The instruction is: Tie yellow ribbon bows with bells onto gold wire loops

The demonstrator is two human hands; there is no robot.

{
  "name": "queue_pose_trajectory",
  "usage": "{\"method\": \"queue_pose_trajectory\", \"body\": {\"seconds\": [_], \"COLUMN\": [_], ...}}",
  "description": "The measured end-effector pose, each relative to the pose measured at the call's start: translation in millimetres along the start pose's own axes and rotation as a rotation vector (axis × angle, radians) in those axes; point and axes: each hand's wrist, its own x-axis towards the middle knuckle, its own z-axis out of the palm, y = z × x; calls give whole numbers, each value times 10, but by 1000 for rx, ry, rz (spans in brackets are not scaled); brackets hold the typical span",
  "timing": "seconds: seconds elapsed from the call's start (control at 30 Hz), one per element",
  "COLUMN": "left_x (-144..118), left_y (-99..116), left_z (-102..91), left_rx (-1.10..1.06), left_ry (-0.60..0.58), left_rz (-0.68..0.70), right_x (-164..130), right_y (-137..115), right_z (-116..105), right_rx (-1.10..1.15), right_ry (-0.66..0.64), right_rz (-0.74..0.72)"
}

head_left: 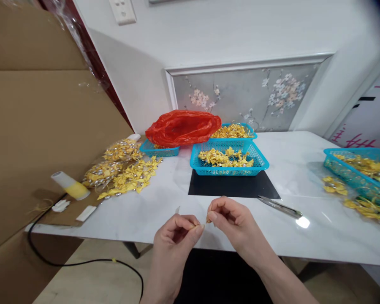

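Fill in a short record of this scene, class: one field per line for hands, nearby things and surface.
left hand: pinches a small yellow piece
right hand: pinches the same piece
nearest basket: blue, holds yellow pieces
scissors: lying right of the hands
red bag: behind the basket
table: white

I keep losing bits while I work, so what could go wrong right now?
1. The tiny yellow piece is pinched between the left hand and the right hand at the table edge; if it slips, it probably falls to the floor.
2. The scissors lie close by the right hand; a sweep could catch them.
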Motion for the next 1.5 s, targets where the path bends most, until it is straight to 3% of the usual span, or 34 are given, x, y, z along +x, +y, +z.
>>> {"method": "queue_pose_trajectory", "body": {"seconds": [0.53, 0.97, 1.23, 1.33, 1.5], "left_x": [-19, -11, 212, 283, 597], "left_y": [43, 34, -37, -46, 199], "left_z": [-46, 29, 134, 206, 416], "left_rx": [40, 96, 233, 290, 416], "left_ry": [-15, -28, -119, -175, -207], "left_rz": [-12, 3, 7, 29, 148], "right_x": [73, 157, 163, 114, -17], "right_y": [-25, 113, 139, 128, 177], "right_z": [-225, -214, -317, -380, -503], "right_rx": [-41, 307, 418, 413, 294], "right_ry": [236, 272, 301, 256, 202], "right_rz": [-82, 71, 132, 145, 142]}}
